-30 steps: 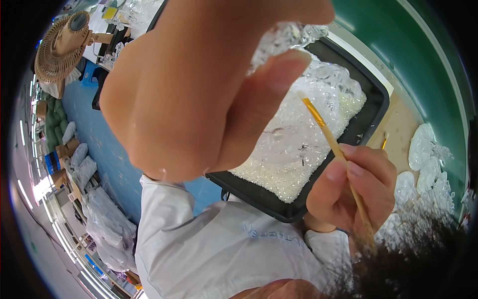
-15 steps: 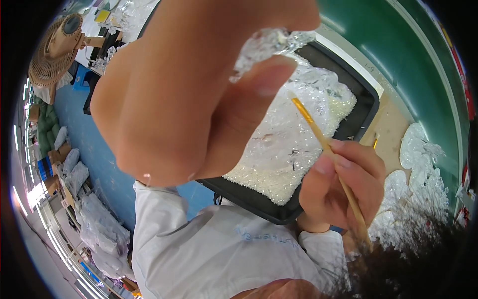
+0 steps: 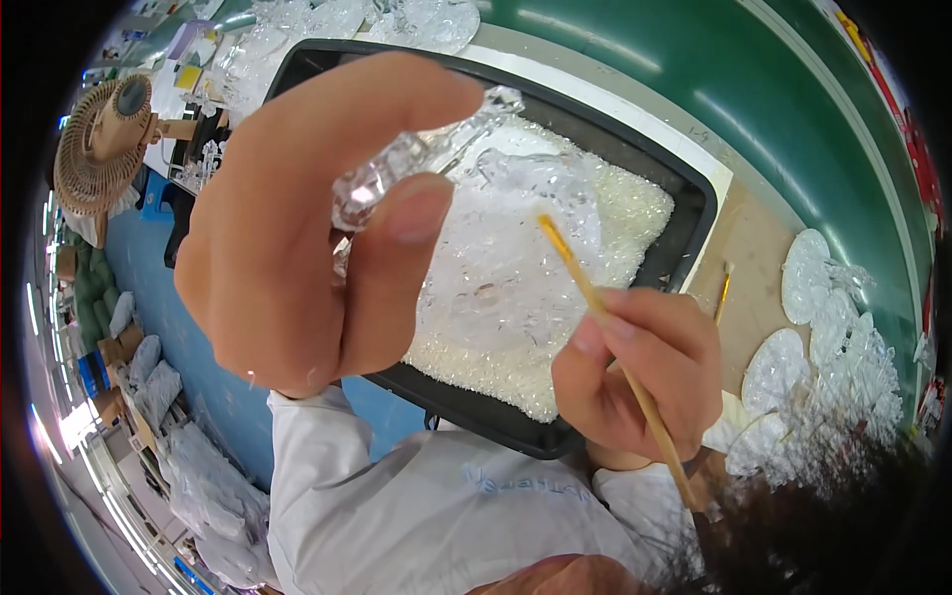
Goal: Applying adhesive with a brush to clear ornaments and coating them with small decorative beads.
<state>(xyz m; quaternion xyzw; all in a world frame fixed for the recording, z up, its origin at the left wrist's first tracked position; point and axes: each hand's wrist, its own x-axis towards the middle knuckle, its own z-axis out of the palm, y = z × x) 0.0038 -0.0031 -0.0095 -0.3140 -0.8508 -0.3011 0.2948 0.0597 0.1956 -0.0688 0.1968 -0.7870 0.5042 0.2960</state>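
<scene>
My left hand (image 3: 283, 248), raised close to the camera, pinches a clear faceted ornament piece (image 3: 372, 188) between thumb and fingers. In my right hand (image 3: 645, 372) is a thin wooden paintbrush (image 3: 625, 357), gripped like a pen. Its pale bristle tip points at a clear, wavy-edged sheet-like shape in front of the tray; whether this belongs to the piece in my left hand, and whether the bristles touch it, I cannot tell. Below both hands is a black tray (image 3: 697, 238) holding sparkling white granules (image 3: 645, 203).
Right of the tray, a second brush (image 3: 724, 291) lies on the tan tabletop (image 3: 751, 273). Clear leaf-like pieces (image 3: 778, 367) are heaped there, with more clear pieces (image 3: 426, 22) beyond the tray. A green surface (image 3: 635, 55) borders the table. A fan (image 3: 99, 159) stands far left.
My left hand has moved left and down, away from the camera, uncovering more of the clear piece and the tray. My right hand and the brush have shifted slightly left.
</scene>
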